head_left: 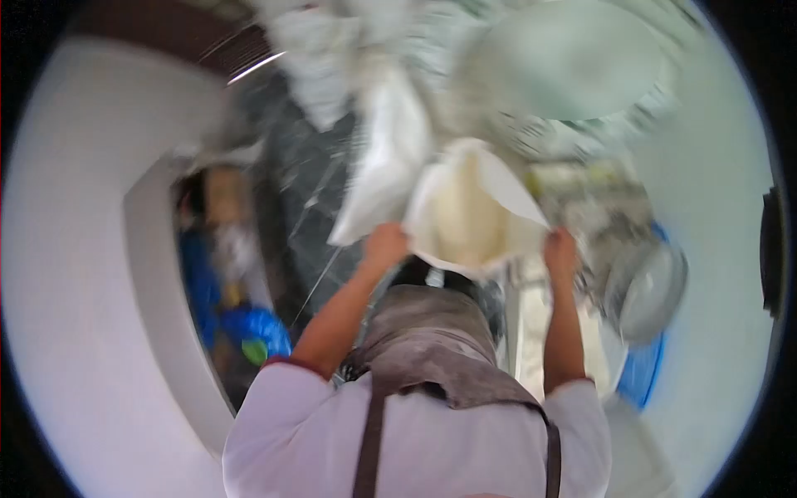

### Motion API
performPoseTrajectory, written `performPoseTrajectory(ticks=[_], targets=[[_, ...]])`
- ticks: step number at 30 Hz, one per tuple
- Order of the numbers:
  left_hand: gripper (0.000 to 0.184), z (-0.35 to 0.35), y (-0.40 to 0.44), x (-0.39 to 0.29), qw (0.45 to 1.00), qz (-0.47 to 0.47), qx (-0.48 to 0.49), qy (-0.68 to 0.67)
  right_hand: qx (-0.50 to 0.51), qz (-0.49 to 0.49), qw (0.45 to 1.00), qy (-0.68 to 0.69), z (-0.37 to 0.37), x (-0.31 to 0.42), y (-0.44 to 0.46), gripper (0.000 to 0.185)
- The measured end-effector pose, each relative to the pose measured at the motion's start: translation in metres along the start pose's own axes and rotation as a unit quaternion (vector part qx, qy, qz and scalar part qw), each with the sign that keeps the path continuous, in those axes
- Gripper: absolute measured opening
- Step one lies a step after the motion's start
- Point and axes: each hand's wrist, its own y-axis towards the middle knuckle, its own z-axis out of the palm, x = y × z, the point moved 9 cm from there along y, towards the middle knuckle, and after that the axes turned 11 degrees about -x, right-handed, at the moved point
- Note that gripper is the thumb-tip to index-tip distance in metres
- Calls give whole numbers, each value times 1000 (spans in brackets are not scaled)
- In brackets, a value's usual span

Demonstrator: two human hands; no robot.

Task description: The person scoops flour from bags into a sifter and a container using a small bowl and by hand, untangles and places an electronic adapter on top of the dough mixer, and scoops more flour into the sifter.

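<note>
A white sack [423, 220] hangs open in front of my body, its mouth spread wide, with a pale cream-coloured content or inner surface showing. My left hand [387, 246] is closed on the left edge of the sack's mouth. On the opposite side, my right hand [560, 249] grips the right edge. Directly left of the open sack lies another white sack [386, 149], long and narrow. The picture is blurred, so what is inside the open sack cannot be made out exactly.
Printed white sacks [444, 41] are piled ahead, near a large round pale lid or basin [573, 58]. Metal bowls [647, 290] and a blue container [643, 373] stand at right. A blue bag [257, 328] is at left, beyond dark floor tiles [311, 199].
</note>
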Motion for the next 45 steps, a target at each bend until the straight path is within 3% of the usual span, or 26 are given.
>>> performPoseTrajectory(ticks=[2,3,4,6,8,11,13,14,15,16,18,19,21,23,25,27,29,30,31,33,36,39,42,43,44,45], targets=[[26,-1,10,-15,999,-21,5,42,-21,-75,996,48,15,21,15,29],[28,-7,14,-21,996,1,-84,-4,-21,-136,988,64,25,42,26,36],[35,2,22,-20,997,-8,-68,-39,-4,-180,982,52,29,76,28,36],[24,-19,28,-39,991,-25,-114,-71,4,-241,969,49,30,130,41,36],[20,-21,37,-40,987,-55,-125,-79,98,-277,952,-84,51,138,57,34],[19,-33,31,-17,983,-56,-155,-86,66,-234,969,-52,73,79,108,29],[18,-27,29,5,957,-82,-177,-215,224,-58,967,-105,77,48,125,31],[17,-33,23,13,939,-38,-211,-267,219,-65,967,-113,97,45,126,31],[18,-40,15,17,916,19,-236,-325,95,-184,978,11,107,50,128,35],[20,-55,9,31,909,-6,-281,-307,-39,-295,947,123,79,48,134,40],[24,-92,-4,76,843,-2,-416,-342,-43,-193,969,150,11,158,94,41],[26,-125,-11,87,862,-8,-453,-227,-13,-154,950,272,25,179,83,39],[29,-151,2,110,888,-38,-433,-153,111,-229,856,450,52,274,30,28],[31,-156,25,115,898,-33,-413,-150,265,-110,849,445,111,342,-11,26],[30,-99,73,120,967,-45,-172,-184,228,2,888,400,181,361,-1,36],[40,-78,99,110,966,-3,-154,-210,184,69,909,367,203,368,14,37],[41,-61,116,108,975,-48,-91,-198,279,125,909,284,202,382,8,44],[34,-61,121,95,986,23,-67,-153,208,9,956,209,213,378,24,40],[34,-60,129,94,983,36,-64,-167,194,9,961,197,201,375,32,40],[23,-74,137,124,962,-33,-199,-183,95,-101,990,16,151,376,38,35],[18,-151,126,167,957,-41,-212,-194,113,-90,987,-78,105,339,31,29],[14,-170,112,225,947,-105,-232,-195,114,-79,981,-135,91,304,14,28],[9,-154,108,220,923,-18,-293,-249,80,-99,983,-134,88,305,14,30],[20,-140,102,219,920,-73,-244,-299,67,-191,965,-168,104,290,25,32],[30,-133,86,214,883,-124,-163,-422,47,-154,972,-173,120,272,44,31],[36,-131,68,221,886,-78,-211,-404,52,-297,940,-160,167,236,74,36]])
